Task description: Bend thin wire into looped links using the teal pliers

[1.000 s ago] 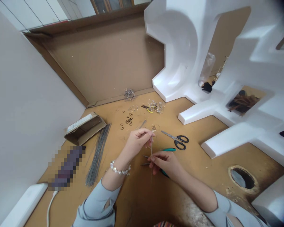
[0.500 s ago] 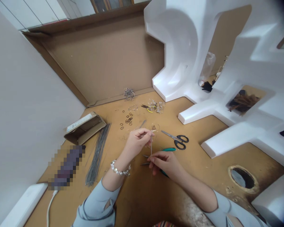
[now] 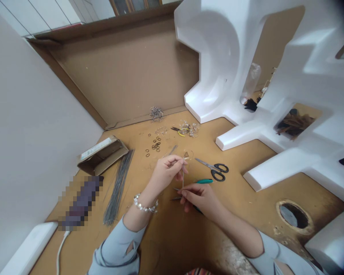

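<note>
Well, that thin strand (image 3: 183, 176), perhaps wire, should handle light and springy, wanting a fingertip pinch: left hand (image 3: 170, 168) grips it high, right hand (image 3: 197, 194) pinches lower.

The thin wire (image 3: 183, 177) between my left fingers (image 3: 178, 165) and right fingers (image 3: 188, 194) looks like grey metal. My sleeves (image 3: 117, 246) are soft matt cloth, and my bracelet (image 3: 145, 205) has shiny, pearly beads. Under them the worktop (image 3: 237, 202) is smooth and dull, scuffed rough by its near edge. Toward its left edge, the bundle of rods (image 3: 118, 191) has a dull metal look, and the open box (image 3: 114, 152) is matt cardboard, like the panel (image 3: 126, 76) along the far edge. The scissors (image 3: 213, 167) pair metal blades with black plastic handles; the teal grip (image 3: 205, 181) looks plastic too. Toward the right edge, the moulded white piece (image 3: 243, 136) looks like smooth, glossy plastic.
</note>
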